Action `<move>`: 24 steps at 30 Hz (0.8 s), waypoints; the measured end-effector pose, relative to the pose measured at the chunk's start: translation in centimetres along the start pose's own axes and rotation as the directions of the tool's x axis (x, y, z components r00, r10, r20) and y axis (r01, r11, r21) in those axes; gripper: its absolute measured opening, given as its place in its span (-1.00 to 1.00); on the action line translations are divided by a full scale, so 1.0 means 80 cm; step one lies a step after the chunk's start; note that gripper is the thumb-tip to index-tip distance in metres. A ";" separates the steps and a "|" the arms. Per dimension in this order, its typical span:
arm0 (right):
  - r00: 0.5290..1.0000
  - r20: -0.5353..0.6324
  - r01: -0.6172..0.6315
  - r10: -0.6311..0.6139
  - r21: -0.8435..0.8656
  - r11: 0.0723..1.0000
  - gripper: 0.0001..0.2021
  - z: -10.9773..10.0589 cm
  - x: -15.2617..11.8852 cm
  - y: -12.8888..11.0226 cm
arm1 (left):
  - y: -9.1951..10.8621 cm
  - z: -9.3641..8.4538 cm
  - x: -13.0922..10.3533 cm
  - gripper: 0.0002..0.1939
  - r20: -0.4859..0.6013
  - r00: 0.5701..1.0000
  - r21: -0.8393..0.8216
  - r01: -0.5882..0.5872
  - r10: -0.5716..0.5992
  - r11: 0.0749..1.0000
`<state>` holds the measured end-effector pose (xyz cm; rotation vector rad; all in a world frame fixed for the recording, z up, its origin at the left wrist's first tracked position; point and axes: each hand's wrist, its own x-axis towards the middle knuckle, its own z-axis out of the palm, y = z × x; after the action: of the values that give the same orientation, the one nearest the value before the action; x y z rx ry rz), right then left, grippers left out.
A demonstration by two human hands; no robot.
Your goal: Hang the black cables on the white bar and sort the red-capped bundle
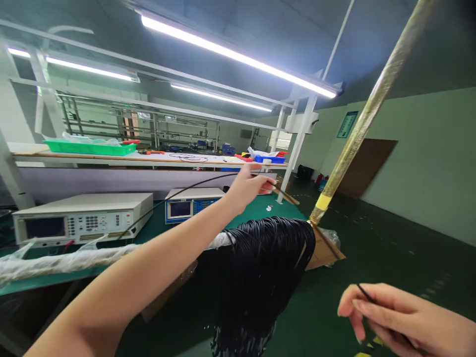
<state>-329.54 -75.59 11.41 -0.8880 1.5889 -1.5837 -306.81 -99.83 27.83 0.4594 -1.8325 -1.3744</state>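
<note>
A thin black wire (193, 186) is pinched by the left hand (247, 186); another wire's end (366, 293) is gripped by the right hand (394, 317), partly cut off.

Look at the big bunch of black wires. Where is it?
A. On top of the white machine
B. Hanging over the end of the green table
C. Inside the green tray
B: the bunch of black wires droops over the end of the green table, below the left hand.

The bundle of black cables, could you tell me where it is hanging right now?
In the head view, the bundle of black cables drapes low at centre, below the left hand, beside the gold pole.
</note>
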 end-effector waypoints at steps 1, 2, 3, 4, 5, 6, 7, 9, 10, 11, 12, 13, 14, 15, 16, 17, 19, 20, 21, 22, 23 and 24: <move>1.000 0.006 -0.012 0.011 0.036 0.999 -0.72 0.003 0.002 -0.009 | -0.003 0.014 0.024 -0.51 0.083 0.996 0.083 0.027 -0.034 0.996; 1.000 0.013 -0.020 0.019 0.066 0.998 -0.68 0.005 0.005 -0.017 | -0.008 0.027 0.042 -0.54 0.185 0.979 0.168 0.055 -0.086 0.984; 1.000 0.018 -0.024 0.023 0.085 0.996 -0.65 0.006 0.007 -0.025 | -0.014 0.040 0.055 -0.58 0.290 0.945 0.254 0.075 -0.150 0.964; 0.999 0.024 -0.024 0.022 0.092 0.996 -0.62 0.007 0.008 -0.030 | -0.020 0.052 0.063 -0.63 0.384 0.896 0.337 0.089 -0.223 0.937; 0.999 0.032 -0.022 0.019 0.094 0.995 -0.61 0.008 0.009 -0.034 | -0.027 0.061 0.067 -0.66 0.462 0.838 0.410 0.089 -0.291 0.908; 0.999 0.044 -0.021 0.016 0.100 0.995 -0.60 0.010 0.010 -0.036 | -0.032 0.067 0.070 -0.67 0.518 0.782 0.469 0.078 -0.346 0.880; 0.998 0.061 -0.020 0.013 0.108 0.994 -0.60 0.012 0.011 -0.035 | -0.036 0.069 0.071 -0.67 0.553 0.739 0.515 0.061 -0.385 0.855; 0.995 0.102 -0.023 0.011 0.115 0.993 -0.62 0.019 0.014 -0.029 | -0.040 0.062 0.072 -0.64 0.570 0.713 0.574 0.011 -0.409 0.819; 0.992 0.123 -0.024 0.010 0.113 0.993 -0.62 0.024 0.016 -0.025 | -0.040 0.054 0.073 -0.63 0.556 0.728 0.598 -0.016 -0.401 0.801; 0.989 0.144 -0.024 0.009 0.105 0.994 -0.62 0.030 0.019 -0.021 | -0.039 0.044 0.073 -0.63 0.533 0.753 0.625 -0.043 -0.386 0.779; 0.986 0.165 -0.020 0.004 0.094 0.995 -0.62 0.037 0.024 -0.017 | -0.039 0.033 0.073 -0.64 0.504 0.783 0.654 -0.069 -0.365 0.753; 0.983 0.181 -0.006 -0.009 0.082 0.997 -0.62 0.045 0.030 -0.016 | -0.038 0.022 0.072 -0.65 0.474 0.811 0.684 -0.094 -0.343 0.723; 0.981 0.191 0.018 -0.032 0.075 0.997 -0.61 0.052 0.038 -0.017 | -0.039 0.012 0.070 -0.66 0.448 0.835 0.712 -0.116 -0.320 0.693; 0.979 0.193 0.054 -0.067 0.073 0.996 -0.61 0.059 0.049 -0.021 | -0.040 0.004 0.067 -0.67 0.424 0.856 0.734 -0.135 -0.295 0.665; 0.977 0.183 0.098 -0.110 0.074 0.992 -0.62 0.065 0.062 -0.027 | -0.041 -0.003 0.061 -0.68 0.404 0.876 0.750 -0.151 -0.265 0.644; 0.974 0.160 0.150 -0.161 0.075 0.986 -0.63 0.070 0.078 -0.034 | -0.043 -0.009 0.053 -0.69 0.385 0.894 0.759 -0.167 -0.227 0.629; 0.961 0.080 0.259 -0.263 0.058 0.964 -0.69 0.072 0.113 -0.050 | -0.043 -0.016 0.025 -0.71 0.355 0.927 0.759 -0.210 -0.122 0.617; 0.952 0.029 0.304 -0.305 0.031 0.952 -0.72 0.070 0.131 -0.055 | -0.041 -0.019 0.006 -0.74 0.343 0.938 0.750 -0.235 -0.059 0.618; 0.940 -0.022 0.341 -0.341 -0.009 0.940 -0.72 0.066 0.148 -0.059 | -0.039 -0.021 -0.018 -0.76 0.334 0.943 0.737 -0.264 0.005 0.622; 0.923 -0.074 0.374 -0.378 -0.061 0.925 -0.72 0.060 0.163 -0.060 | -0.036 -0.023 -0.045 -0.78 0.326 0.943 0.721 -0.291 0.062 0.630; 0.900 -0.119 0.406 -0.420 -0.125 0.905 -0.71 0.054 0.174 -0.058 | -0.035 -0.025 -0.076 -0.75 0.322 0.941 0.700 -0.314 0.108 0.642; 0.869 -0.156 0.438 -0.470 -0.200 0.876 -0.72 0.049 0.181 -0.054 | -0.036 -0.027 -0.107 -0.74 0.328 0.934 0.676 -0.337 0.142 0.656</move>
<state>-333.63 -90.09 15.53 -1.3019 1.7520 -1.9417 -300.29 -96.35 22.22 0.4164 -2.5290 -0.4720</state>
